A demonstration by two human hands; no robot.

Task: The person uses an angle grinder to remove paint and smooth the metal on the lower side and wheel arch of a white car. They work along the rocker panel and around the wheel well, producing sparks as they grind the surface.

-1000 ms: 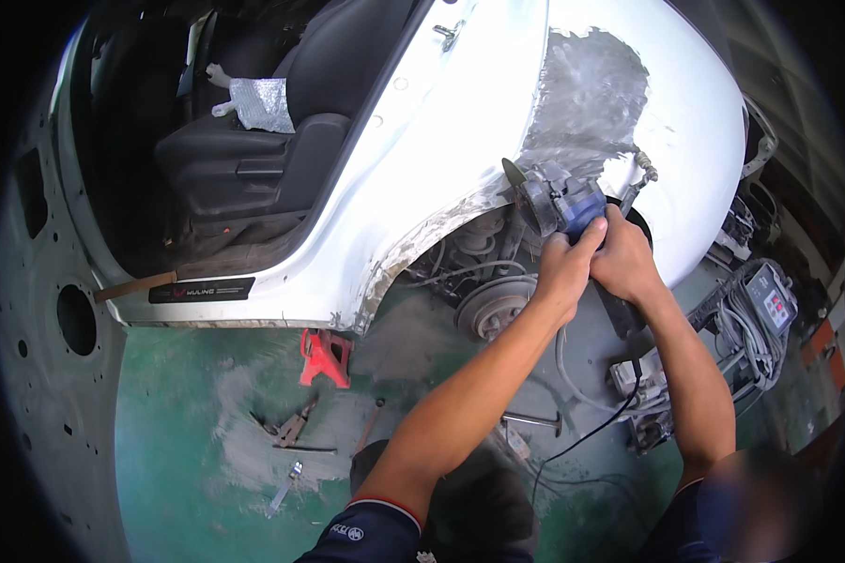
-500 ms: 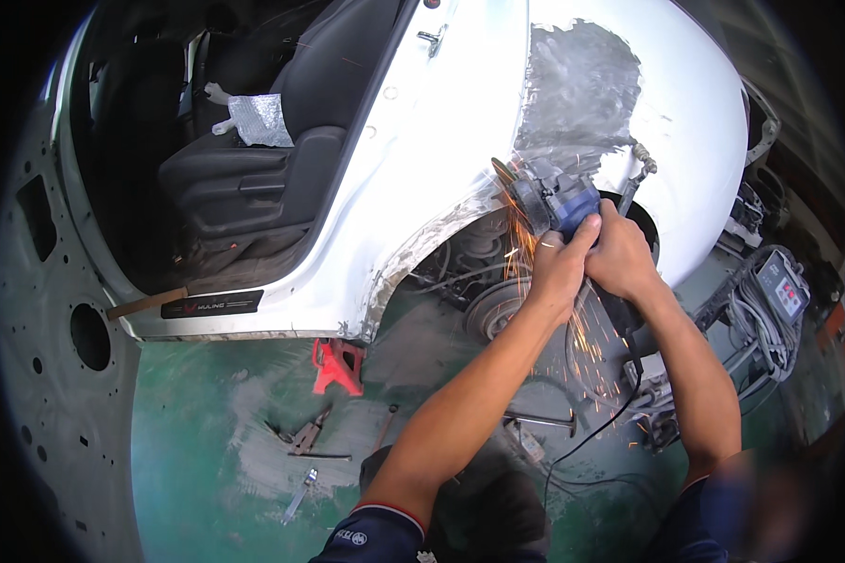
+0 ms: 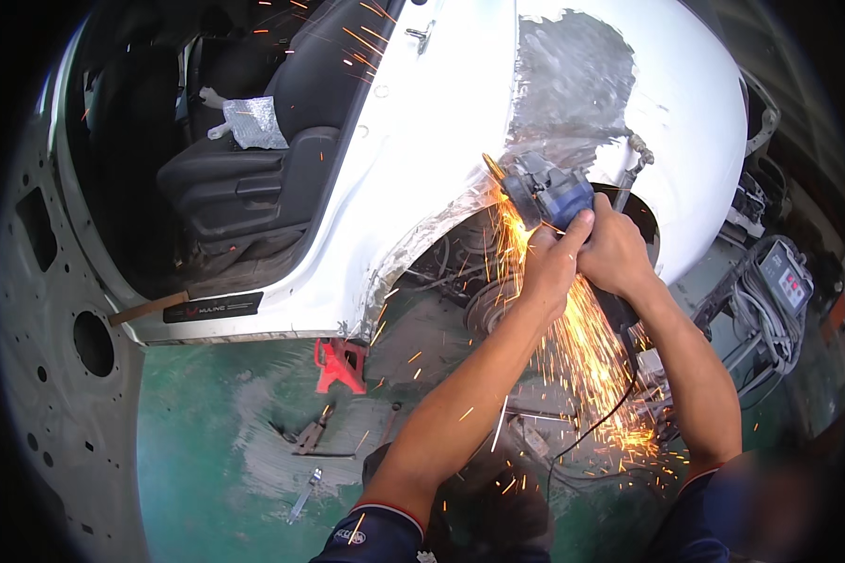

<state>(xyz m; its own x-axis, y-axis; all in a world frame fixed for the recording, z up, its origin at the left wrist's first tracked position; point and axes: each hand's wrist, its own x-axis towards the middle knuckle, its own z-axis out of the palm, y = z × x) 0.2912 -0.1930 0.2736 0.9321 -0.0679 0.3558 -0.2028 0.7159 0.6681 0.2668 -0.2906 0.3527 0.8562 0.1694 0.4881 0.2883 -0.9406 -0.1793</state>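
Left hand and right hand both closed around a blue angle grinder; tool positioned at the white car's wheel arch, disc throwing sparks; a disc binding in the edge could kick back toward the bare forearms; sparks could scorch the power cord or the black seat.

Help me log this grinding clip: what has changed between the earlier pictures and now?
Sparks, absent at first and thin half a second ago, now pour thickly from the grinder down toward the floor; some also show in front of the car seat. Unchanged: the left hand and right hand grip the grinder by the wheel arch; the red stand and pliers stay put.
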